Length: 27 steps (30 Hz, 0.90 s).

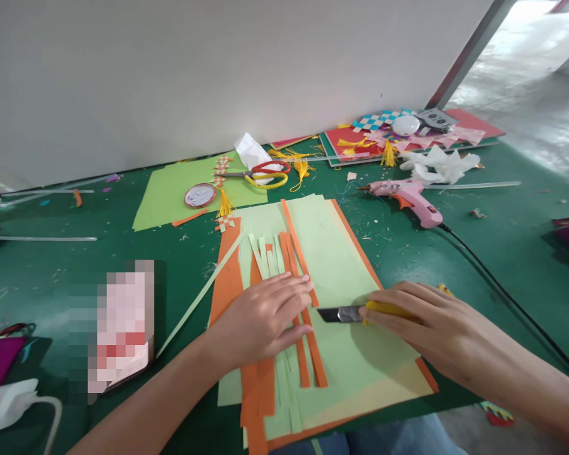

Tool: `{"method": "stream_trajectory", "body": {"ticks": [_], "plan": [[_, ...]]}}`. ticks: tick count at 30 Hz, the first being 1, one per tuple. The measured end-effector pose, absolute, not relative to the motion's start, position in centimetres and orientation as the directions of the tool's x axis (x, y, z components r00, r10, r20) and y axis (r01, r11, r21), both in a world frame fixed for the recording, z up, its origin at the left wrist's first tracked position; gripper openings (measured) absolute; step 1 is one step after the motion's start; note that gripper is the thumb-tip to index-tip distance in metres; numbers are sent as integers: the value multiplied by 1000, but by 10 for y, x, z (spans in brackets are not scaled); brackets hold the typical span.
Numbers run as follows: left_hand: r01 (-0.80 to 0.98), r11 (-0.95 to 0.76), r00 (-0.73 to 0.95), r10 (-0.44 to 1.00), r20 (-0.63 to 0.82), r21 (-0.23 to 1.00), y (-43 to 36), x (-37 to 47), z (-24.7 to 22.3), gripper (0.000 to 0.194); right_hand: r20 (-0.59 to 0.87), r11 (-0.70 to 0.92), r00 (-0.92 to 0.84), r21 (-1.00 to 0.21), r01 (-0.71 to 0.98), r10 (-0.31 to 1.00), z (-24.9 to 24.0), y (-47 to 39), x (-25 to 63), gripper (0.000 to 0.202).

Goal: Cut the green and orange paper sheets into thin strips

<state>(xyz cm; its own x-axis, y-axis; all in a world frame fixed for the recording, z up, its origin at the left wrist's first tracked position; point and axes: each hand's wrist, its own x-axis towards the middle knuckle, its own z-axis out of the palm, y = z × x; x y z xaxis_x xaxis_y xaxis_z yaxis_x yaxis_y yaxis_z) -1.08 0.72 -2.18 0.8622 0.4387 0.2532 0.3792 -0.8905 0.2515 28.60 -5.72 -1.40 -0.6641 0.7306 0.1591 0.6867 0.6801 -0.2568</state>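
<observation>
My right hand (439, 322) grips a yellow snap-off utility knife (351, 314), its dark blade out and pointing left over pale green paper (322, 265). My left hand (265, 316) lies palm down with fingers stretched across narrow strips. Orange paper strips (317, 354) and pale green paper strips (284, 392) run out from under it, partly hidden by the hand. The blade tip is just right of the left fingertips, beside an orange strip; whether it touches the paper I cannot tell. Orange sheets (225, 278) show beneath the green paper's edges.
Red-and-yellow scissors (268, 174) and a round lidded tin (200, 195) lie on a green sheet (161, 196) behind. A pink glue gun (410, 199) with a black cord rests at right. Yellow tassels (301, 167) and woven paper pieces (384, 120) lie near the wall. A blurred phone-like object (123, 328) stands left.
</observation>
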Motion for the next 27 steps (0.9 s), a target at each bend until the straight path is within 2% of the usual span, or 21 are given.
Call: {"method": "stream_trajectory", "body": {"ticks": [6, 14, 27], "plan": [[380, -889, 862, 441, 250, 257, 8, -11, -24, 30, 205, 726, -698, -234, 646, 687, -19, -48, 286, 39], [367, -901, 875, 419, 243, 232, 9, -12, -23, 29, 209, 715, -684, -174, 677, 699, -20, -44, 280, 43], [373, -897, 864, 429, 263, 235, 8, -11, -23, 27, 189, 720, -695, -207, 662, 694, -13, -50, 291, 40]]}}
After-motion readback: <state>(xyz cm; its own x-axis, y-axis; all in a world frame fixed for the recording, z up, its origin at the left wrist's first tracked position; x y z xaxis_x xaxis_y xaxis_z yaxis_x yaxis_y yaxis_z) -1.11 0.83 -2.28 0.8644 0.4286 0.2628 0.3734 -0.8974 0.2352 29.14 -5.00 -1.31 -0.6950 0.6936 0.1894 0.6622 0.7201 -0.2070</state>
